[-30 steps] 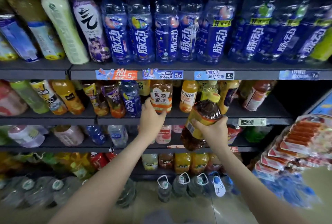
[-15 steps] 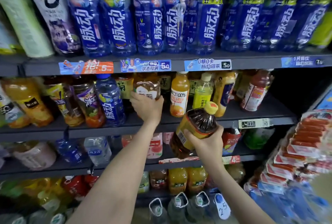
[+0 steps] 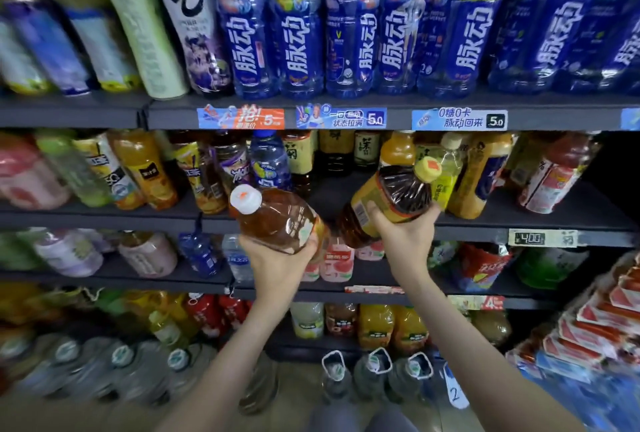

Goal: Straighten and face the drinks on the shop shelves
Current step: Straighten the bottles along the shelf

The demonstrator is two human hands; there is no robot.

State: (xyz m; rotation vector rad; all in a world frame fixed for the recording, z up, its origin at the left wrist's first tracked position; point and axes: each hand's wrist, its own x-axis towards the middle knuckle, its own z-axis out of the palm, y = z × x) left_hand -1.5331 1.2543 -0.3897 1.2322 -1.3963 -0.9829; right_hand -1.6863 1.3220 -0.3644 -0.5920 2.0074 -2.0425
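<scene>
Left hand [image 3: 277, 267] is wrapped around the lower half of an amber bottle [image 3: 280, 220], white cap [image 3: 246, 199] tipped up and left. Right hand [image 3: 405, 241], just beside it, grips a dark bottle [image 3: 391, 199] around the label, yellow cap [image 3: 428, 169] leaning up and right. Both bottles are held in the air in front of the shelf [image 3: 332, 194], off it. Behind the hands there's a bare gap in that row. Above the hands, blue bottles [image 3: 349, 26] stand over 3 price tags [image 3: 341, 117].
</scene>
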